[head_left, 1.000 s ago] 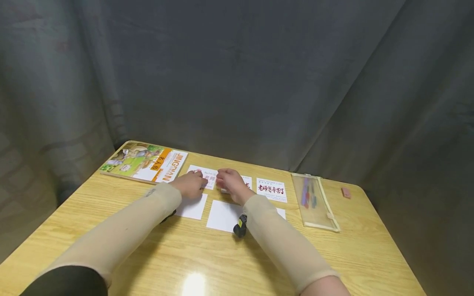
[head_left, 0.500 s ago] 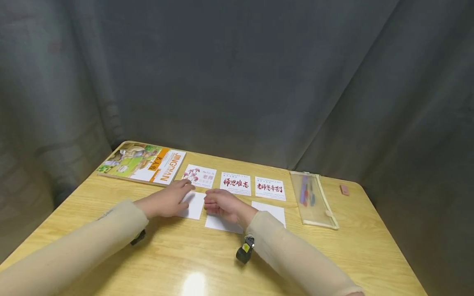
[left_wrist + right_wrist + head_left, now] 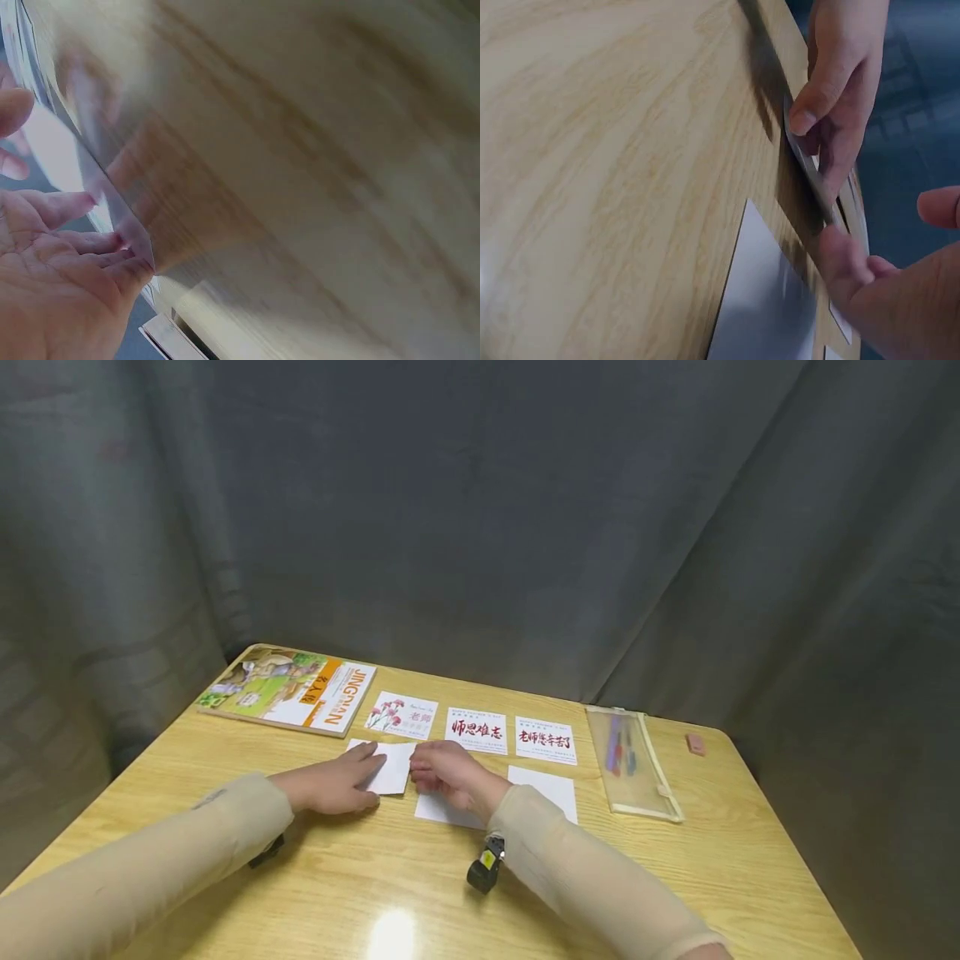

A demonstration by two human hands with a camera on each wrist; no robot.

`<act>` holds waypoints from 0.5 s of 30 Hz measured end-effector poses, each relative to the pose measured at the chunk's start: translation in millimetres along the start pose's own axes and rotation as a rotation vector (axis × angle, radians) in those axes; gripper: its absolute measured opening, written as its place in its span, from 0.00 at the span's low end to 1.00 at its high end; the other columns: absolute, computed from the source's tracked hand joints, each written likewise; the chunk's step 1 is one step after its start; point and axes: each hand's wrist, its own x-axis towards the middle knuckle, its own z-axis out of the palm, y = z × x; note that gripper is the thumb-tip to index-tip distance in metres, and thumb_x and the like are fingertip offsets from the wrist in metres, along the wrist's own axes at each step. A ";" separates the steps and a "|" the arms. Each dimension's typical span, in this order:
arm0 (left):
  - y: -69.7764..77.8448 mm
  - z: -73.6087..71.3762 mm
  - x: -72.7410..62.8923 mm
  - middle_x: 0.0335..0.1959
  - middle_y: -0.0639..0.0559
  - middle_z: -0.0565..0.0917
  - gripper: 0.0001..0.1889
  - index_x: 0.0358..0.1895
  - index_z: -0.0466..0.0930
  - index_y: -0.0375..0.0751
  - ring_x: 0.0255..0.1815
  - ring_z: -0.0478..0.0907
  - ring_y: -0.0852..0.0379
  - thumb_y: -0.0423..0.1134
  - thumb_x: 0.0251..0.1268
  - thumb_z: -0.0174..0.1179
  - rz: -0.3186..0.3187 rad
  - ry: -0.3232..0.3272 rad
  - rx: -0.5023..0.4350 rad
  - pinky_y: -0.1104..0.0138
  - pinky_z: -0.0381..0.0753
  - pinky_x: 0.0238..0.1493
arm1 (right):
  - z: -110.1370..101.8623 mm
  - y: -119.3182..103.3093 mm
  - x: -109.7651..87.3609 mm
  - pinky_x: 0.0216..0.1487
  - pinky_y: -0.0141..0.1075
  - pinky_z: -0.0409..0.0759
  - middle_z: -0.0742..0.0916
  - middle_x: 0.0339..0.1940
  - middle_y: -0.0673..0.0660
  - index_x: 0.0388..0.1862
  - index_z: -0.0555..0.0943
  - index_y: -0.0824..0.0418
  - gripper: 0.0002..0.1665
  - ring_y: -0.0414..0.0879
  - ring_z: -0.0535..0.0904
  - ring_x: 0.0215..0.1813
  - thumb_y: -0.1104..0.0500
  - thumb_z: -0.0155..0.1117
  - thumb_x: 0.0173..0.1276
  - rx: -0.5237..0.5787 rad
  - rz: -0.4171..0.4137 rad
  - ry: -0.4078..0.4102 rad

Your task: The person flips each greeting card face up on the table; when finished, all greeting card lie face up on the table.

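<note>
A blank white card (image 3: 392,768) is raised slightly off the table, its surface uneven. My left hand (image 3: 333,782) holds its left part, fingers spread over the top and thumb at the near edge. In the right wrist view, the left thumb (image 3: 804,120) touches the lifted card (image 3: 808,169). At the card's right edge are the fingertips of my right hand (image 3: 453,777); its thumb (image 3: 939,206) stands apart from the card. The left wrist view catches my left palm (image 3: 52,277) with fingertips against the card. Below the right hand lies another white card (image 3: 442,810).
Behind the hands lie a flower-printed card (image 3: 401,715) and two red-lettered cards (image 3: 477,731). A further blank card (image 3: 546,789) lies to their front right. A book (image 3: 288,689) occupies the back left; a zip pouch with pens (image 3: 637,789) and a pink eraser (image 3: 696,744) lie right.
Both hands drew back from the flower-printed card toward the blank cards in front. Since half a second ago, the left blank card has come up off the table at its near side.
</note>
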 end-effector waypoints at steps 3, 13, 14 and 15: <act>-1.4 -2.0 0.8 0.79 0.21 0.49 0.42 0.77 0.56 0.21 0.79 0.46 0.24 0.45 0.69 0.61 0.005 0.014 0.001 0.36 0.49 0.76 | 2.1 0.5 5.0 0.42 0.31 0.86 0.86 0.44 0.65 0.68 0.69 0.75 0.25 0.41 0.82 0.32 0.70 0.58 0.75 0.054 -0.050 0.030; -2.4 -4.9 4.3 0.77 0.22 0.56 0.42 0.76 0.59 0.24 0.78 0.53 0.26 0.42 0.65 0.65 0.035 0.025 0.040 0.38 0.54 0.76 | -0.4 8.0 21.3 0.27 0.27 0.83 0.84 0.26 0.57 0.54 0.76 0.70 0.14 0.39 0.80 0.22 0.73 0.62 0.70 -0.050 -0.100 0.109; -3.2 -5.2 3.9 0.76 0.22 0.58 0.41 0.76 0.60 0.24 0.77 0.55 0.26 0.41 0.64 0.66 0.039 0.039 0.053 0.39 0.56 0.76 | -1.2 7.4 20.6 0.26 0.26 0.82 0.84 0.26 0.57 0.54 0.76 0.70 0.15 0.39 0.79 0.22 0.73 0.62 0.70 -0.061 -0.102 0.105; -4.9 -5.7 3.5 0.76 0.22 0.60 0.41 0.76 0.61 0.23 0.76 0.57 0.27 0.40 0.63 0.67 0.044 0.056 0.070 0.39 0.57 0.75 | -2.4 6.6 19.8 0.26 0.26 0.82 0.83 0.25 0.57 0.55 0.76 0.71 0.15 0.39 0.79 0.22 0.73 0.62 0.70 -0.067 -0.104 0.101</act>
